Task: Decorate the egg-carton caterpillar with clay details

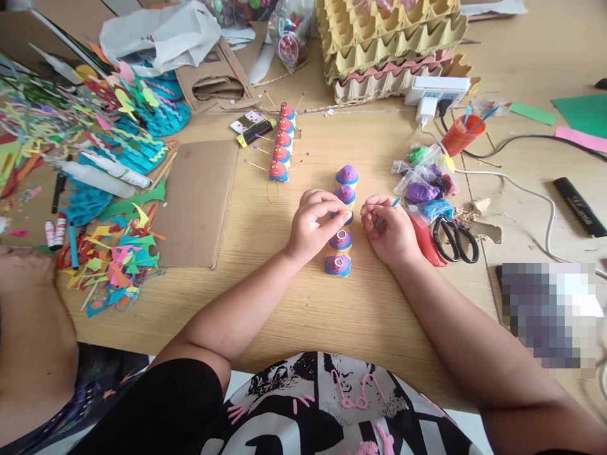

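Note:
A row of purple and blue clay-covered bumps [338, 265] runs away from me at the middle of the table. The two nearest bumps carry yellow rings. My left hand [317, 222] is over the third bump, thumb and forefinger brought together at a thin yellow piece. To the right of the row, my right hand [387, 229] is curled round a thin blue tool [395, 203], whose tip sticks out above the fingers. Further back on the left stands a similar row in red and blue [281, 153], with smiling faces and purple-tipped sticks.
Cardboard [192, 202], glue bottles [97, 179] and paper scraps [124, 262] lie left. Black-handled scissors [456, 240], bagged clay [423, 192] and an orange cup [462, 135] are right. Egg trays [393, 47] stand behind. Another person's arm [35, 335] rests at far left.

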`<act>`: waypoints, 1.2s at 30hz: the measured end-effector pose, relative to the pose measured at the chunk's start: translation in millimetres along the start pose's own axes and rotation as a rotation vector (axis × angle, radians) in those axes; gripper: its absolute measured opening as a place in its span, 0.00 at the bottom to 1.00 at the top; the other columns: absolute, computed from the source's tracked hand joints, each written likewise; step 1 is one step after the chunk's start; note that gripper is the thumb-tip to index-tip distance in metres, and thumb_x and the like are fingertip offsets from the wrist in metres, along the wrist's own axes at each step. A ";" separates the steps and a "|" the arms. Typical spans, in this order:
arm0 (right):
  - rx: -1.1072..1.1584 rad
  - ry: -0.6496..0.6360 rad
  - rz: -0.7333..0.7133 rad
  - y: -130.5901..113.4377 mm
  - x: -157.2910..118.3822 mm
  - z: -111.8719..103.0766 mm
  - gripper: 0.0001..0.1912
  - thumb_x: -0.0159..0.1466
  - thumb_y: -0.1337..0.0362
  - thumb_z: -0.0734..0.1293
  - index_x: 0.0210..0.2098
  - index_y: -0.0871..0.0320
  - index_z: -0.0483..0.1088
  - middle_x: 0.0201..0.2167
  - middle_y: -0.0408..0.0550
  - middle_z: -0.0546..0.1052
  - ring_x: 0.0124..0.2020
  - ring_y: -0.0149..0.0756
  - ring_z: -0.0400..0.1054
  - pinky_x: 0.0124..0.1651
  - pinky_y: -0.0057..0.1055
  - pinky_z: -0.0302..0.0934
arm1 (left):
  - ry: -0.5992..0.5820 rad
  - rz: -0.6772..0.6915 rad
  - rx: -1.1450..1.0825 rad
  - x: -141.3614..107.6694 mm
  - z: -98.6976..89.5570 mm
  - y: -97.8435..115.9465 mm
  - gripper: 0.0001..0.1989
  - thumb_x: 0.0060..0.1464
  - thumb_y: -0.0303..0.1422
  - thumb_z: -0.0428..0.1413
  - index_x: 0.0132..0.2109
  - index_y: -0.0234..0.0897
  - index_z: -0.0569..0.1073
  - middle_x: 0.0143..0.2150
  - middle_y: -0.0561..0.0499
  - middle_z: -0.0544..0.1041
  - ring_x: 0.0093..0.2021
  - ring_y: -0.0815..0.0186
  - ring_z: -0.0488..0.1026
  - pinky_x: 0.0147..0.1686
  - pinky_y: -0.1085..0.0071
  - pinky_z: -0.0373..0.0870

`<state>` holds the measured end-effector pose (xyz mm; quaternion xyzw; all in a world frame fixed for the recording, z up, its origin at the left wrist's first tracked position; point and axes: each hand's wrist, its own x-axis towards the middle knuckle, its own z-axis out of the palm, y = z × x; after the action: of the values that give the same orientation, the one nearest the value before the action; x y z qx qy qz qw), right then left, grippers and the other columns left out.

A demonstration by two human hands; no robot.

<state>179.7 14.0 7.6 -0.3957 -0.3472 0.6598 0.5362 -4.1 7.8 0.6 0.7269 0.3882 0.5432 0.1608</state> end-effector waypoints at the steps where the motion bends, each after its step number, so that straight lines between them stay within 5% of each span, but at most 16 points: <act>1: 0.015 0.000 0.014 -1.2 0.6 -0.5 0.12 0.54 0.59 0.76 0.34 0.53 0.71 0.28 0.40 0.74 0.22 0.26 0.57 0.22 0.29 0.39 | 0.004 -0.002 -0.003 -0.1 0.2 -0.6 0.04 0.66 0.36 0.64 0.42 0.44 0.83 0.41 0.51 0.82 0.47 0.63 0.77 0.54 0.60 0.74; 6: -0.014 -0.103 0.005 -0.2 -1.5 -1.0 0.18 0.57 0.52 0.78 0.41 0.53 0.74 0.26 0.38 0.70 0.23 0.26 0.54 0.24 0.29 0.40 | -0.029 -0.022 0.003 -0.1 0.8 -1.1 0.08 0.65 0.42 0.64 0.43 0.44 0.84 0.41 0.50 0.82 0.48 0.62 0.77 0.55 0.59 0.74; 12: -0.173 -0.229 -0.030 5.7 -4.0 -3.0 0.27 0.57 0.38 0.78 0.31 0.57 0.76 0.20 0.37 0.64 0.22 0.26 0.51 0.27 0.30 0.45 | -0.077 0.036 -0.050 0.3 -1.7 5.3 0.11 0.69 0.43 0.59 0.48 0.46 0.84 0.44 0.49 0.82 0.51 0.61 0.76 0.57 0.58 0.73; 19: -0.220 -0.268 -0.040 5.3 -6.6 -1.2 0.24 0.55 0.42 0.81 0.29 0.57 0.77 0.22 0.37 0.69 0.24 0.25 0.54 0.30 0.29 0.49 | -0.159 -0.011 -0.069 1.4 -6.7 9.9 0.28 0.73 0.55 0.45 0.47 0.45 0.85 0.46 0.46 0.81 0.53 0.58 0.75 0.60 0.54 0.72; 28: -0.167 -0.184 -0.027 7.0 -4.4 -4.7 0.33 0.60 0.36 0.75 0.16 0.57 0.71 0.15 0.40 0.63 0.20 0.26 0.50 0.27 0.33 0.40 | -0.053 -0.087 -0.079 -0.5 -4.0 6.0 0.19 0.72 0.49 0.53 0.47 0.43 0.84 0.45 0.47 0.82 0.52 0.60 0.77 0.58 0.57 0.73; 36: -0.130 -0.196 -0.007 9.7 -1.7 -6.8 0.20 0.56 0.46 0.81 0.36 0.56 0.83 0.18 0.36 0.65 0.21 0.25 0.50 0.26 0.30 0.40 | -0.051 -0.052 -0.069 0.1 -3.7 6.5 0.13 0.71 0.42 0.56 0.48 0.43 0.83 0.45 0.49 0.82 0.51 0.61 0.77 0.58 0.58 0.74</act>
<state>181.8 10.7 -3.8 -0.3620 -0.4413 0.6697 0.4751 -4.9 3.0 6.2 0.7242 0.3836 0.5333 0.2097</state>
